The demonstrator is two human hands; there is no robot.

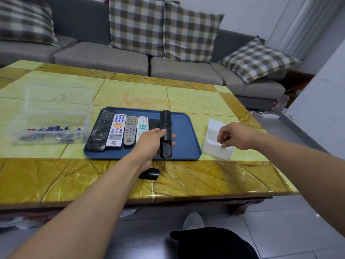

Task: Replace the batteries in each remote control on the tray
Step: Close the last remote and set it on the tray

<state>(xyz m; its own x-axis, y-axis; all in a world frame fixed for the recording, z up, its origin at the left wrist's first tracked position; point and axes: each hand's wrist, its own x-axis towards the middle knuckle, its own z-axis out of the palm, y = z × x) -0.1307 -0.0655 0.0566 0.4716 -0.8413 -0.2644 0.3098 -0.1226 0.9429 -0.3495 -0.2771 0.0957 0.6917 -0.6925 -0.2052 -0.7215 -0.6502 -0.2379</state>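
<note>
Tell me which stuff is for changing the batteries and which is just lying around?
For the job: black remote in the left hand; its cover; remotes on the blue tray; clear battery box; white foam box under the right hand.

Lying about: sofa cushions; power strip.

Bright even indoor light, glare on table (pixel 205 176) edge — wide-angle distortion, soft blur

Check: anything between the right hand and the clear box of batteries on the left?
Yes. The left hand, holding the black remote over the blue tray, and the row of remotes lie between the right hand and the clear battery box.
</note>
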